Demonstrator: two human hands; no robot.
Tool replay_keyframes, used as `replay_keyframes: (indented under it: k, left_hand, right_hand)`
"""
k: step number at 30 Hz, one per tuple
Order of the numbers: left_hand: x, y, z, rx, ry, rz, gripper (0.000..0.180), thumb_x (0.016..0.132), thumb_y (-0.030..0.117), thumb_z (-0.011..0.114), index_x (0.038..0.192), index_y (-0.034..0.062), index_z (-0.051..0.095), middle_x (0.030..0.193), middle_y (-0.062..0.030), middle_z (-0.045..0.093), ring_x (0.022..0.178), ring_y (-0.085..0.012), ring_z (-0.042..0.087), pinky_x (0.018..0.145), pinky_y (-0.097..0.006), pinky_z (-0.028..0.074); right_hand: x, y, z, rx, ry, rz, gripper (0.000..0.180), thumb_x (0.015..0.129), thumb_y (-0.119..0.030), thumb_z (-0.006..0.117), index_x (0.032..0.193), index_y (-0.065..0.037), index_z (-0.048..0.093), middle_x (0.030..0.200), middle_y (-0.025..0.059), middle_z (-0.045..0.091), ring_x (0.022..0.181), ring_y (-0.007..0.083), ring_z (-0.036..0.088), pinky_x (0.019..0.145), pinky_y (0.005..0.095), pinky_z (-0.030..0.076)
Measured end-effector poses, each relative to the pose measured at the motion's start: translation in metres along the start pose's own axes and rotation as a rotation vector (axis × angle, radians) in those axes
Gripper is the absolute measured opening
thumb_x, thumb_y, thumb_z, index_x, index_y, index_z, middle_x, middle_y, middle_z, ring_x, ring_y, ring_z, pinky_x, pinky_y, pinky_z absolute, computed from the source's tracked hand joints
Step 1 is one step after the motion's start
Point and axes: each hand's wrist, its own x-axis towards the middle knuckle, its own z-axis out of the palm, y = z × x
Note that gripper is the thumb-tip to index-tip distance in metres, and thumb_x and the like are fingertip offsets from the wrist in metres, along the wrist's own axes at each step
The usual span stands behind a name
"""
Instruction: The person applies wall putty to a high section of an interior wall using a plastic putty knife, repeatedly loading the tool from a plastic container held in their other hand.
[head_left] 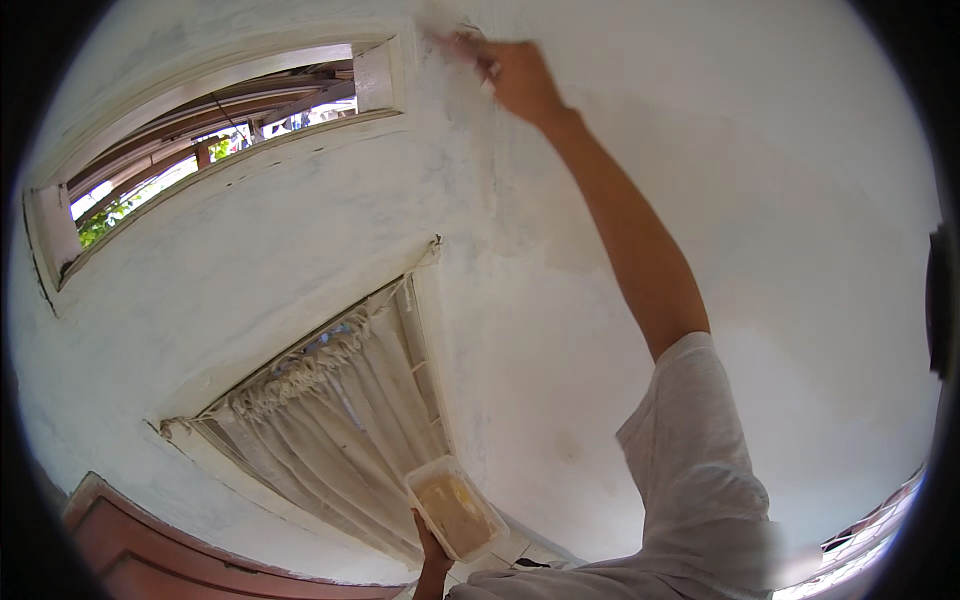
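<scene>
While your left grip holds the plastic tub along its near side, the vessel sits tilted just above and right of that grip, its inside patchy and pale tan. Your right grip is raised far above; blur at the fingers means you cannot tell whether it is closed on anything. Risk noted: one-handed support and attention likely directed overhead could let the tub tip further and slip. Edges: the vent frame stands just left of the right grip, where a wide sideways sweep could catch knuckles. The curtain hangs up and left of the left grip; contact cannot be judged. Open room: bare wall extends right of the right grip.
</scene>
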Motion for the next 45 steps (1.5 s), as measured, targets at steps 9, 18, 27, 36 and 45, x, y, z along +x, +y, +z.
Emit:
replay_keyframes:
  k: [9,18,27,36,45]
  left_hand:
    - [0.002,0.003,-0.009,-0.059,-0.022,-0.027,0.080,0.100,0.075,0.037,0.155,0.0168,0.040,0.145,-0.0094,0.055,0.127,-0.0299,0.058,0.106,-0.048,0.051]
    - [-0.001,0.012,0.009,0.008,-0.046,0.012,0.079,0.100,0.075,0.036,0.155,0.0184,0.040,0.146,-0.0089,0.054,0.127,-0.0298,0.058,0.107,-0.049,0.051]
    - [0.008,0.002,0.000,-0.042,-0.048,0.058,0.079,0.100,0.075,0.035,0.156,0.0181,0.039,0.146,-0.0094,0.054,0.128,-0.0314,0.057,0.107,-0.050,0.050]
    - [0.013,0.001,0.017,-0.088,-0.101,-0.004,0.079,0.100,0.074,0.036,0.154,0.0173,0.041,0.144,-0.0096,0.055,0.127,-0.0311,0.058,0.106,-0.050,0.051]
    - [0.007,-0.001,0.016,-0.120,-0.069,-0.020,0.079,0.098,0.076,0.039,0.153,0.0189,0.043,0.143,-0.0086,0.057,0.125,-0.0310,0.059,0.105,-0.051,0.051]
  right_hand:
    - [-0.194,-0.085,0.021,0.060,-0.323,0.051,0.059,0.084,0.002,0.064,0.142,-0.008,0.059,0.132,0.0184,0.066,0.098,0.0315,0.074,0.080,0.0380,0.062]
    - [-0.016,-0.031,-0.062,-0.034,0.033,0.181,0.034,0.098,-0.007,0.058,0.129,-0.012,0.071,0.107,0.0162,0.075,0.086,0.0328,0.072,0.078,0.0381,0.058]
    - [-0.086,-0.024,0.042,-0.006,-0.122,0.044,0.055,0.085,-0.007,0.063,0.140,-0.013,0.062,0.138,0.0132,0.064,0.092,0.0349,0.072,0.083,0.0453,0.058]
    - [-0.229,-0.071,-0.020,0.145,-0.550,0.233,0.051,0.090,0.002,0.056,0.137,-0.013,0.064,0.137,0.0095,0.066,0.108,0.0300,0.071,0.087,0.0397,0.061]
    - [0.023,-0.007,-0.036,-0.087,0.009,0.124,0.033,0.092,-0.007,0.060,0.123,-0.010,0.073,0.085,0.0206,0.072,0.073,0.0424,0.068,0.069,0.0463,0.055]
